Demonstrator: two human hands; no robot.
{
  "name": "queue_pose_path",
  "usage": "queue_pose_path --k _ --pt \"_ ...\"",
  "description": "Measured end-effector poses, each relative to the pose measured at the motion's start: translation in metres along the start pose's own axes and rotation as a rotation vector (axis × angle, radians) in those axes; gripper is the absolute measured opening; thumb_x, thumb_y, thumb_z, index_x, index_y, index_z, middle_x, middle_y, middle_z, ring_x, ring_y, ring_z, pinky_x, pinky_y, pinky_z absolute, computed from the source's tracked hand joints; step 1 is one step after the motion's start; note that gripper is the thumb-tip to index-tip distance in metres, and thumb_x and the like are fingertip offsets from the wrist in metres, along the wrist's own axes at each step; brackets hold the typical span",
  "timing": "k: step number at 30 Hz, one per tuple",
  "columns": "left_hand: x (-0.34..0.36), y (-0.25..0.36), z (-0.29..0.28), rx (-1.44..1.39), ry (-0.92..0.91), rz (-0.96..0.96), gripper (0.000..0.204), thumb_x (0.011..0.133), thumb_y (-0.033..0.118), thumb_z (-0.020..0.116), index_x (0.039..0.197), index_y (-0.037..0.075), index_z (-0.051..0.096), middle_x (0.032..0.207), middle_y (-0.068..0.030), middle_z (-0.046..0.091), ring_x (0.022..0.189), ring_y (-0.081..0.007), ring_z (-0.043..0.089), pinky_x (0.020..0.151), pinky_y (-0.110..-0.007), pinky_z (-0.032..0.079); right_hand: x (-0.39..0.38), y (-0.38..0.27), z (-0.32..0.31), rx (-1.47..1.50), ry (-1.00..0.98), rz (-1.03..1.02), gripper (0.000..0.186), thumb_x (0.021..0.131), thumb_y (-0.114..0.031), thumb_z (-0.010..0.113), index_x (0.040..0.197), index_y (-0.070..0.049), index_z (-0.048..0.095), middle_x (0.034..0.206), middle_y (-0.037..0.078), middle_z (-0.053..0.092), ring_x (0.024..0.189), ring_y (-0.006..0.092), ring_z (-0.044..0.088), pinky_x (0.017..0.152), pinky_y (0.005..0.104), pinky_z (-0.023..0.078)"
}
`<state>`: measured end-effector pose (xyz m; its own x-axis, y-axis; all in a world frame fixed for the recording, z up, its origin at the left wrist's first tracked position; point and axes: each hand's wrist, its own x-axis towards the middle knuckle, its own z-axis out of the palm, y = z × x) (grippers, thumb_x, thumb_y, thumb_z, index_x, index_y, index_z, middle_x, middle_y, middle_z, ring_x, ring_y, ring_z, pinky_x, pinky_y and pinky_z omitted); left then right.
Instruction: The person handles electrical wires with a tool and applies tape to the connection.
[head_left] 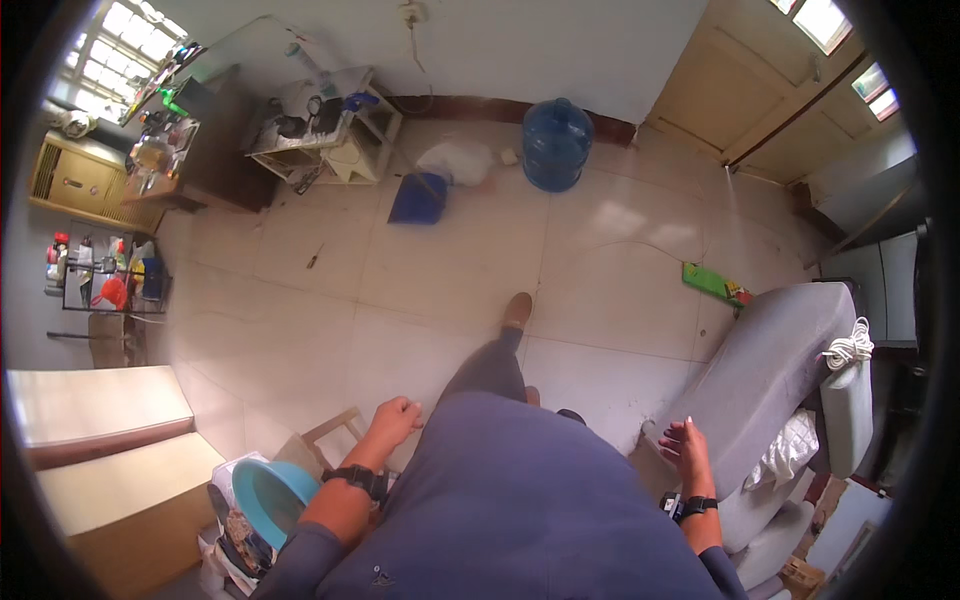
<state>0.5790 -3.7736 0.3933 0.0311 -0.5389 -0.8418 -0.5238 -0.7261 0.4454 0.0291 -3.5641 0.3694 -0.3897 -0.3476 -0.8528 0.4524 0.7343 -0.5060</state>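
Observation:
My left hand (pixel 400 418) hangs beside my body with its fingers curled into a loose fist, and nothing shows in it. Closest to that arm are a turquoise basin (pixel 268 497) and a small wooden frame (pixel 333 432). On the other side, my right hand (pixel 684 446) is loosely open with no object in it. It is near a grey upholstered sofa (pixel 765 365); I cannot tell whether they touch. Dark bands are strapped round both wrists. One foot (pixel 517 309) is forward on the tiled floor (pixel 445 290).
A blue water jug (pixel 557 145) stands by the far wall, near a blue dustpan (pixel 417 200) and a white bag (pixel 457 161). A green power strip (pixel 712 284) with a trailing cord lies by the sofa. Wooden steps or boxes (pixel 125 465) stand at left, a low cluttered table (pixel 325 130) beyond.

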Motion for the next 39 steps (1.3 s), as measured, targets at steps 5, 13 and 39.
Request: queue_pose_path --k 5,13,39 --pt "0.076 0.085 -0.015 -0.009 -0.061 0.141 0.027 0.094 0.025 0.056 0.090 -0.002 0.061 0.081 -0.0106 0.065 0.069 -0.0162 0.065 0.060 -0.027 0.053 -0.002 -0.048 0.033 0.113 0.138 0.061 0.049 0.097 -0.051 0.046 0.107 -0.004 0.056 0.093 0.009 0.063 0.078 0.0206 0.063 0.067 0.0366 0.053" --pt "0.125 0.216 -0.035 0.093 -0.156 0.121 0.027 0.094 0.025 0.057 0.082 0.001 0.059 0.076 -0.0086 0.064 0.066 -0.0166 0.064 0.054 -0.026 0.049 -0.021 -0.138 0.062 0.177 0.263 -0.021 0.045 0.099 -0.045 0.045 0.111 -0.004 0.060 0.100 0.010 0.066 0.082 0.0180 0.065 0.070 0.0325 0.053" --pt "0.218 0.610 0.258 0.552 -0.414 0.275 0.010 0.081 -0.005 0.061 0.085 -0.002 0.053 0.084 -0.0109 0.063 0.070 -0.0179 0.065 0.060 -0.028 0.053 0.115 -0.271 -0.148 0.605 0.464 0.127 0.051 0.098 -0.049 0.044 0.116 -0.002 0.059 0.107 0.012 0.063 0.091 0.0202 0.064 0.078 0.0347 0.052"
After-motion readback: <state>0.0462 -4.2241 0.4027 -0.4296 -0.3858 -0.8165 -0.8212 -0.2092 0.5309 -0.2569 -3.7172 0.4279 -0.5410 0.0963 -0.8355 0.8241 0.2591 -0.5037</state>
